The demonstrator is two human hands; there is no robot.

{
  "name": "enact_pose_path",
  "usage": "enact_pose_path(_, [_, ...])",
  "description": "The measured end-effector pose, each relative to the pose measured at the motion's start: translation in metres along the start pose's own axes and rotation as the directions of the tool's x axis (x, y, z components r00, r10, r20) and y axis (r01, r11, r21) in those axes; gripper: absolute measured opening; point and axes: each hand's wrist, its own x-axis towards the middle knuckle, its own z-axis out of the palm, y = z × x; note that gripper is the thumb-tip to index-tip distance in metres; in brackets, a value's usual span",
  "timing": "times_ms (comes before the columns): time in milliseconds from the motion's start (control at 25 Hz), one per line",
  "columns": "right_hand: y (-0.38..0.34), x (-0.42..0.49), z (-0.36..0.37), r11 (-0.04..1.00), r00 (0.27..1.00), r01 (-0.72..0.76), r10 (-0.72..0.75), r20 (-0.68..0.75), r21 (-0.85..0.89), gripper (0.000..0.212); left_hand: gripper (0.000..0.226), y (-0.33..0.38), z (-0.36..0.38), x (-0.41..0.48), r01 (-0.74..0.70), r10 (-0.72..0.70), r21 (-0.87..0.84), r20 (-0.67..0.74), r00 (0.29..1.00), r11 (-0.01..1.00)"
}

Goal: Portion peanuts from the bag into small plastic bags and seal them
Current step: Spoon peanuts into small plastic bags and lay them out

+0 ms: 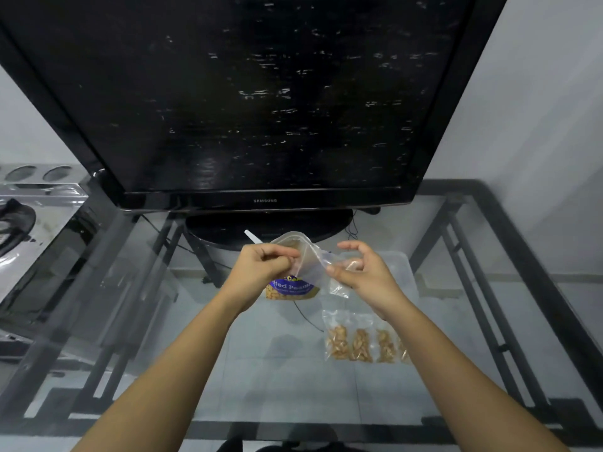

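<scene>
An empty small clear plastic bag [318, 265] is held up between both hands over the glass table [261, 370]. My left hand [267, 262] pinches its left top edge with closed fingers. My right hand [355, 269] grips its right side between thumb and fingers. Directly behind the small bag stands the peanut bag [292, 290], clear with a blue label, a white spoon handle [253, 237] sticking out of its top. Several filled small bags of peanuts [362, 345] lie in a row on the glass to the lower right.
A big black television [254, 93] on its stand fills the back of the table, close behind my hands. A stack of empty clear bags [398, 272] lies right of my right hand. A shiny metal appliance [36, 223] stands at the left. The table's black frame [535, 288] rims the glass.
</scene>
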Motion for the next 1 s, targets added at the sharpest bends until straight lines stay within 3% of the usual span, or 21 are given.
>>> enact_pose_path(400, [0.002,-0.008,-0.007,0.998,0.999,0.043,-0.041,0.034,-0.056,0.047,0.009,-0.002,0.006,-0.008,-0.037,0.04,0.167,-0.015,0.999,0.985])
enact_pose_path(720, [0.016,-0.004,-0.012,1.0,0.998,0.016,-0.016,0.061,0.007,0.056,0.038,0.002,0.012,-0.006,-0.107,0.153,0.312,-0.129,0.98,0.944])
enact_pose_path(1000, [0.017,-0.003,-0.01,0.997,0.997,0.076,-0.076,0.018,0.02,0.048,0.036,-0.001,0.003,-0.001,-0.07,0.089,0.193,-0.096,0.991,0.979])
